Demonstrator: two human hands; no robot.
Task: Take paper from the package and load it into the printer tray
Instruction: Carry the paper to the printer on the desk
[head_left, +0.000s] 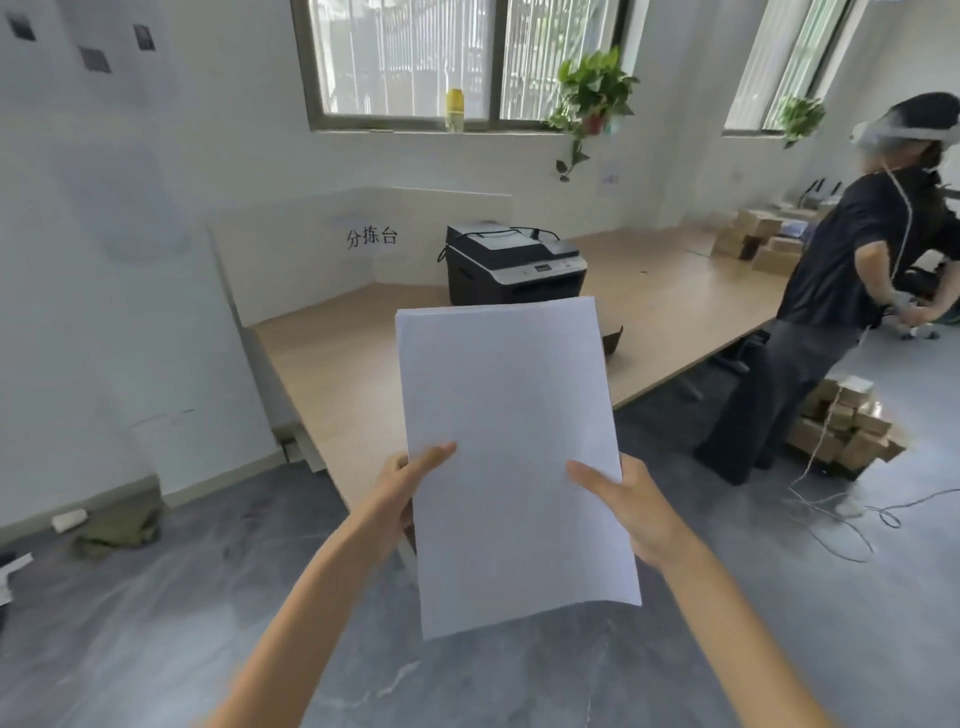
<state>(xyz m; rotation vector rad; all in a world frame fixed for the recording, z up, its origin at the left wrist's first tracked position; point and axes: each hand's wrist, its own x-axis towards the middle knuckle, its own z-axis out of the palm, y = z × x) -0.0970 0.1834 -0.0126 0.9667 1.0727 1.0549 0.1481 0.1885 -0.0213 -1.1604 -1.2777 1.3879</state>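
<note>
Head cam view: both hands are up in front holding a stack of white paper (511, 457) out over the grey floor. Left hand (410, 483) pinches the left edge, thumb on top, and right hand (623, 506) grips the right edge the same way. The printer (511, 265) sits on the wooden table (332, 374) behind the paper, with its pulled-out tray (613, 338) peeking out just past the sheet's right edge. Another person (841, 291) stands off to the right.
</note>
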